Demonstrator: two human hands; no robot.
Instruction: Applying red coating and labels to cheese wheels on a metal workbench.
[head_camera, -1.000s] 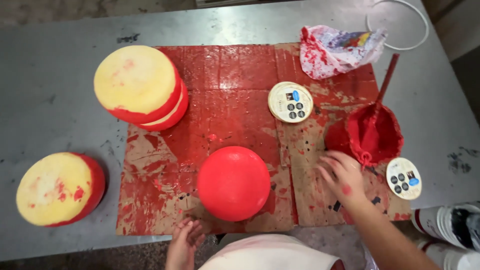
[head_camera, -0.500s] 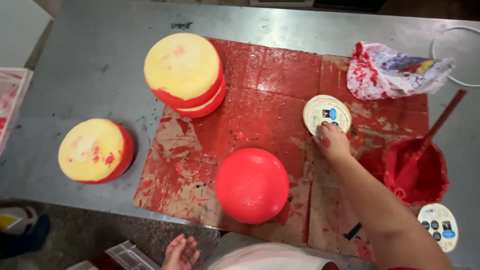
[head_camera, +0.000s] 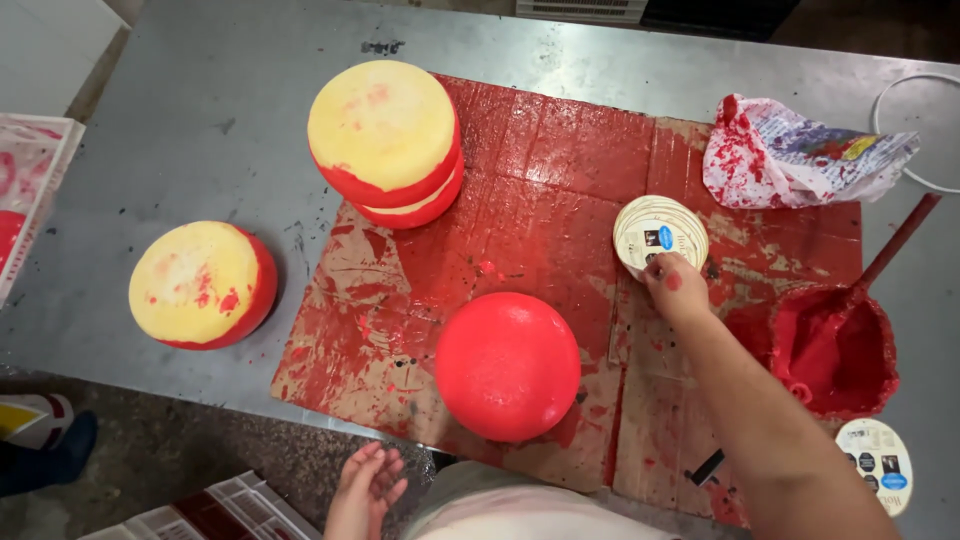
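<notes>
Head view, the only one: my right hand (head_camera: 678, 288), red-smeared, presses its fingertips onto the stack of round white paper labels (head_camera: 660, 233) right of centre on the red-stained cardboard sheet (head_camera: 560, 170); whether I pinch one I cannot tell. My left hand (head_camera: 366, 488) hangs loose and empty at the bottom edge. Wet paint on my fingers could smudge the labels or lift several at once, I judge. My forearm passes close to the fully red wax-coated cheese wheel (head_camera: 507, 366) and the red paint-filled pot (head_camera: 835, 350), so a brush against either seems likely.

You have a dull grey metal table (head_camera: 200, 110), rough paint-smeared cardboard (head_camera: 560, 190), a smooth, waxy-glossy red cheese wheel (head_camera: 507, 366), round paper labels (head_camera: 660, 232) and crumpled printed paper (head_camera: 800, 150).
</notes>
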